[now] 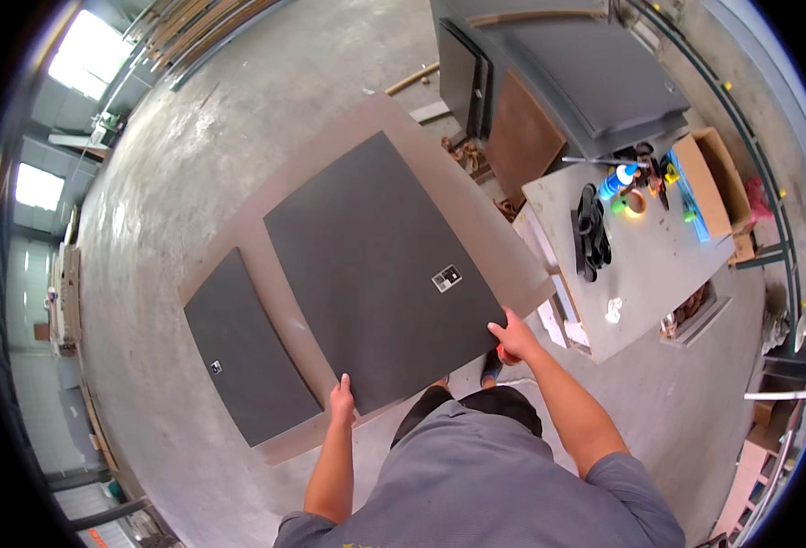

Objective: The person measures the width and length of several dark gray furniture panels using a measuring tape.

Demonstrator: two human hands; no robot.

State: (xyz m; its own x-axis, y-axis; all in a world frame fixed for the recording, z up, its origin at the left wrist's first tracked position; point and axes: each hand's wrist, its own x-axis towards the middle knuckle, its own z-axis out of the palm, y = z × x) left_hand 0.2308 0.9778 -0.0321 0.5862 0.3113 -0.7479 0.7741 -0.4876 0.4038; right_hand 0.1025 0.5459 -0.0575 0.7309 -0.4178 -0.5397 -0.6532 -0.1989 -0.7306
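Note:
I hold a large dark grey square panel (380, 265) by its near edge, level over a big brown sheet (476, 210) on the floor. My left hand (342, 399) grips the panel's near left corner. My right hand (512, 338) grips its near right corner. A small label sticker (447, 278) sits near the right side of the panel. A second, narrower dark grey panel (243, 347) lies flat on the brown sheet to the left, apart from the one I hold.
A grey work table (658, 265) stands to my right with black straps (591, 233), tape rolls and small tools on it. A cardboard box (713, 178) sits at its far end. Stacked dark panels (585, 73) lie behind. Concrete floor (202, 155) spreads to the left.

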